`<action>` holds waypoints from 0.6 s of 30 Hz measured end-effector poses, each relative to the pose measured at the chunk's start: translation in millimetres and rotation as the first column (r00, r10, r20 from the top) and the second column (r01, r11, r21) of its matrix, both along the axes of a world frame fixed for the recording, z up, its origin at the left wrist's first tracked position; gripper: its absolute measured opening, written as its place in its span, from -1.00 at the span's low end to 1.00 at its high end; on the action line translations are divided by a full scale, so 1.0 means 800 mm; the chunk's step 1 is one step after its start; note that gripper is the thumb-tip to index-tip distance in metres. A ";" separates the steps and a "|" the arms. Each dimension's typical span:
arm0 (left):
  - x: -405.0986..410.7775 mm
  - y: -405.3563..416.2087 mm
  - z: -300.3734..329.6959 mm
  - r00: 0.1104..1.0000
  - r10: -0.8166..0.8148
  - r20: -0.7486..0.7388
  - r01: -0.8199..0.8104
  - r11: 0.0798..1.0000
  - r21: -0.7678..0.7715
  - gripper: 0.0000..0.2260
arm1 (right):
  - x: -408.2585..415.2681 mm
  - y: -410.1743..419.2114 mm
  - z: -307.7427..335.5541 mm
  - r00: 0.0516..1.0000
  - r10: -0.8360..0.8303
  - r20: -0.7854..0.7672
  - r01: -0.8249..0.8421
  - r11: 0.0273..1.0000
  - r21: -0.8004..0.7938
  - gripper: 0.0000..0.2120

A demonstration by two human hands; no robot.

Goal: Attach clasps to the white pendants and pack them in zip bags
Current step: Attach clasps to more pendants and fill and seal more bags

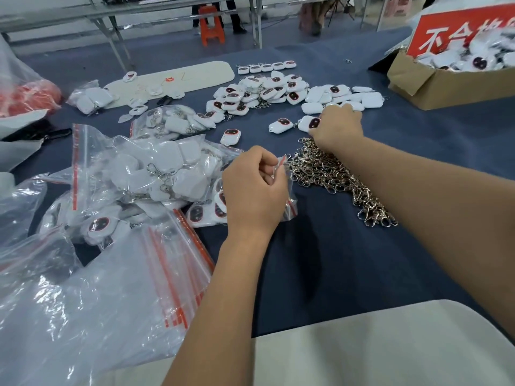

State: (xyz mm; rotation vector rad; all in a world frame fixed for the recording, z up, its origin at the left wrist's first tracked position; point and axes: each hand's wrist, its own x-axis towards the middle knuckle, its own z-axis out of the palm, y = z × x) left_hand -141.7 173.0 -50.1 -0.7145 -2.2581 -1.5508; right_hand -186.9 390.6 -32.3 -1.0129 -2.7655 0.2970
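Silver clasps [338, 178] lie heaped directly under your right forearm as your right hand [335, 129] reaches past them to a white pendant [309, 123], fingers curled on its near end. That pendant sits just beyond your knuckles, its long axis running left to right, with a second pendant [280, 125] just to its left. Your left hand [255, 190] is clenched on the mouth of a zip bag [281, 165], pinching the clear film near its red strip; the bag trails down and right of your grip. The right hand is nearer the pendant, the left nearer the bag's opening. Whether the pendant already carries a clasp is hard to make out, since your fingers hide that end. Filled bags [156, 174] lie left of your left hand.
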 end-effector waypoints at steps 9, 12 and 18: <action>-0.002 -0.001 -0.001 0.999 0.007 0.035 -0.008 0.999 0.037 -0.85 | 0.074 -0.063 0.018 0.582 -0.346 -0.736 -0.472 0.594 -0.651 -0.94; -0.002 -0.002 0.000 0.999 0.010 0.051 -0.012 0.999 0.045 -0.84 | 0.117 -0.099 0.013 0.537 -0.429 -0.726 -0.636 0.360 -0.683 -0.92; 0.001 -0.003 0.002 0.999 0.026 0.034 -0.028 0.998 0.050 -0.88 | 0.151 -0.126 -0.019 0.667 -0.285 -0.689 -0.563 0.414 -0.716 -0.88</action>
